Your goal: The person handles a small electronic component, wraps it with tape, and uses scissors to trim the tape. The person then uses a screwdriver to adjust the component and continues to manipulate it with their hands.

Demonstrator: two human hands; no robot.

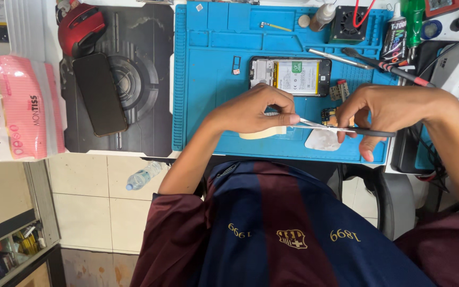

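Note:
My left hand is closed over the blue work mat, pinching a beige strip of tape at its fingertips. My right hand grips a slim metal tool with a dark handle, like tweezers; its tip points left and meets the left hand's fingers. Just beyond the hands lies an opened phone with its battery exposed. A small circuit board and a pale flat piece rest on the mat between and below the hands.
A black phone and a red mouse sit on a dark mat at left, beside a pink tissue pack. A glue tube, a small fan and loose tools crowd the back right. A water bottle lies on the floor.

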